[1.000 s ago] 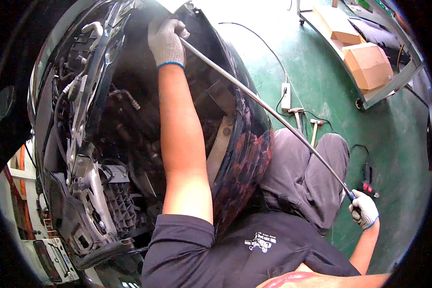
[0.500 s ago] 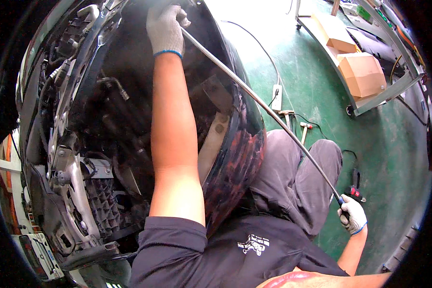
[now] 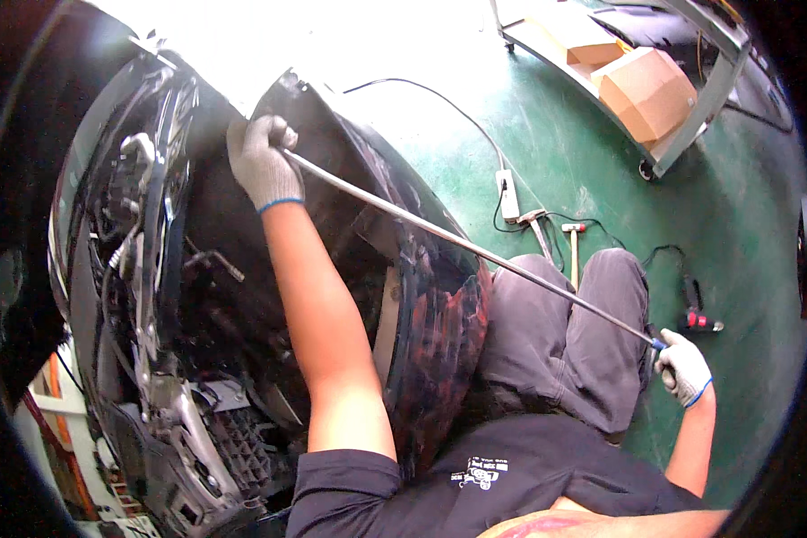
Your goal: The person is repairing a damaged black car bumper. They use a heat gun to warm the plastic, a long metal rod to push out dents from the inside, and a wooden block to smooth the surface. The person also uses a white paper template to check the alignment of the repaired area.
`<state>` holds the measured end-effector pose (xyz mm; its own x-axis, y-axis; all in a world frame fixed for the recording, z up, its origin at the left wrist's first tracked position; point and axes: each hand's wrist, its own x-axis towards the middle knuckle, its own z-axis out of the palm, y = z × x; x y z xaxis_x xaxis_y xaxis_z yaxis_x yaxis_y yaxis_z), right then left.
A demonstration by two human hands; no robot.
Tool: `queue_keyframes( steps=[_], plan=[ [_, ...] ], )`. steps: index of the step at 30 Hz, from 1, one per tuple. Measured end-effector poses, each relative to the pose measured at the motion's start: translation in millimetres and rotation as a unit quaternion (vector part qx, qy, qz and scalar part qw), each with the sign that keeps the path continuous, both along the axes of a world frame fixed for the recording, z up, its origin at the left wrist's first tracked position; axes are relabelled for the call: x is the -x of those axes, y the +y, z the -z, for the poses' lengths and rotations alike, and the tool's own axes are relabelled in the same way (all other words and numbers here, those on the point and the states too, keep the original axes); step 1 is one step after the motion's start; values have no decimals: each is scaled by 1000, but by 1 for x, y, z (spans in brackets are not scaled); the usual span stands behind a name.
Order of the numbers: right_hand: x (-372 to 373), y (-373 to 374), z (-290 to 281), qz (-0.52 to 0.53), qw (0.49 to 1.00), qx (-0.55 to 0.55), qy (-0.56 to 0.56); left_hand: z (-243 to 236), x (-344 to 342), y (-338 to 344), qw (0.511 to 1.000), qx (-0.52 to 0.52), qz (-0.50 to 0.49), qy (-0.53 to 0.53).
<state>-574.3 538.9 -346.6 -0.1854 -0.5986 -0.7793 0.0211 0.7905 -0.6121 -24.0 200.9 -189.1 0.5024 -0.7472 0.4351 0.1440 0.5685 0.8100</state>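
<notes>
A long silver metal rod (image 3: pixel 475 249) slants across my view from the dark car body part to my right side. My left hand (image 3: pixel 267 161), in a pale knit glove with a blue cuff, is closed around its far end, inside the hollow of a black bumper (image 3: pixel 439 350) with reddish scuffed patches. Its fingertips are partly hidden. At the near end, my right hand (image 3: pixel 686 366), gloved the same way, grips the rod by its blue end (image 3: pixel 659 344). The rod passes above my bent knees.
Exposed car front-end parts (image 3: pixel 188 439) lie at my left. On the green floor are a white power strip (image 3: pixel 507 195), two hammers (image 3: pixel 536 229) (image 3: pixel 574 247), and a black-and-red corded tool (image 3: pixel 695 318). A wheeled cart (image 3: pixel 681 157) carries cardboard boxes (image 3: pixel 646 94) at far right.
The view has shifted. My left hand and the rod's far end appear lower and further left; my right hand appears further right and slightly higher. Both hands keep their hold on the rod.
</notes>
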Motion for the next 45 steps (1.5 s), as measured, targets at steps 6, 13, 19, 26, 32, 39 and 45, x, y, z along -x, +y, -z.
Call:
queue_keyframes(
  steps=[6, 13, 19, 26, 32, 39, 45],
  plan=[
    [-3, -7, 11, 12, 1000, -3, -6, 0, 3, 3, 1000, -2, -10, -23],
    [2, -8, 1, 3, 1000, -23, 0, 0, 6, -2, 998, -23, -41, -33],
    [8, 1, -6, -18, 999, -22, 21, -17, 21, 0, 985, -115, -77, -98],
    [-4, 30, -9, 3, 999, -40, 35, -23, 21, -11, 957, -156, -135, -203],
    [-5, 50, 7, 35, 998, -33, 26, -22, 29, -9, 920, -181, -163, -307],
    [-15, 53, 20, 77, 996, -30, 35, -10, 2, -39, 878, -106, -273, -378],
    [-17, 56, 42, 78, 996, -27, 37, -13, 7, -36, 881, -116, -260, -378]
  ],
)
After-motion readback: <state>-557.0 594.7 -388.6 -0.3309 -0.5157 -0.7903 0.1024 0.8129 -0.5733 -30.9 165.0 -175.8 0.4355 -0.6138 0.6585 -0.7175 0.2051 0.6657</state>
